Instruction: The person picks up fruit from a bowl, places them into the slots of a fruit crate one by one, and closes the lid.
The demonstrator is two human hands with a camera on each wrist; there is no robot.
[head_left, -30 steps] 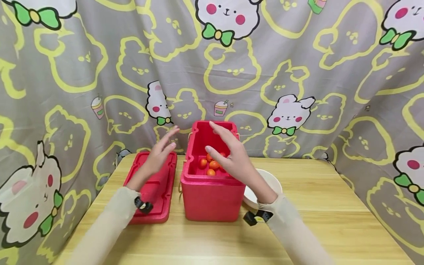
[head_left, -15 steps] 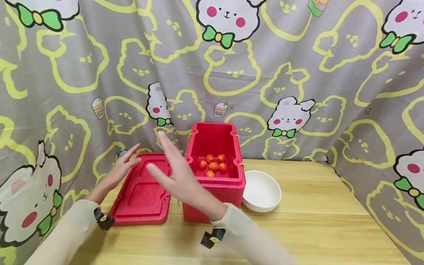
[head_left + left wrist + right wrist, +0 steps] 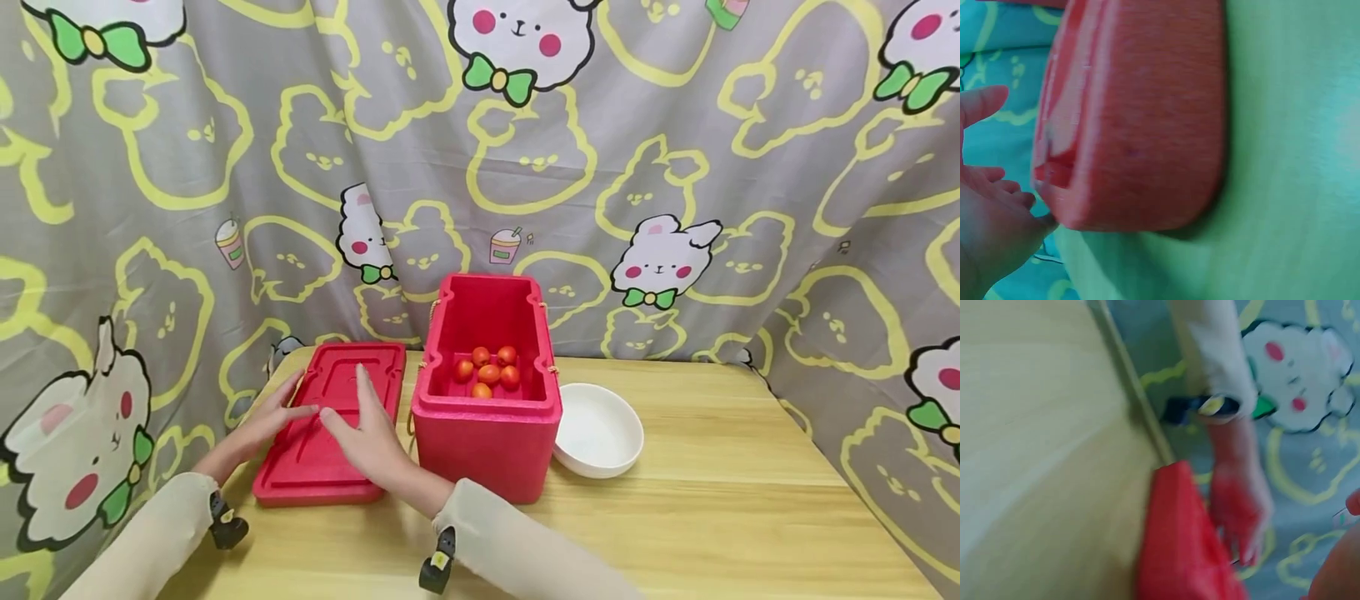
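A red foam lid (image 3: 337,458) lies flat on the table, left of an uncovered red foam box (image 3: 483,450). At the lid's left side is my left hand (image 3: 262,421), fingers extended; the left wrist view shows the hand (image 3: 997,219) beside a lid corner (image 3: 1154,125), contact unclear. My right hand (image 3: 375,442) hovers over the lid's right part with straight fingers and thumb apart, holding nothing. Several small orange-red tomatoes (image 3: 488,374) lie on the box's floor. In the right wrist view, the lid (image 3: 1179,550) is blurred.
A white bowl (image 3: 600,429) stands against the box's right side. Thin cords (image 3: 411,417) hang along the box's sides. A patterned curtain (image 3: 420,108) closes in the wooden table (image 3: 712,467) at the back and both sides.
Both hands have moved left from around the box to the lid. The right hand has come down lower over it. Lid, box, bowl and tomatoes have stayed in place.
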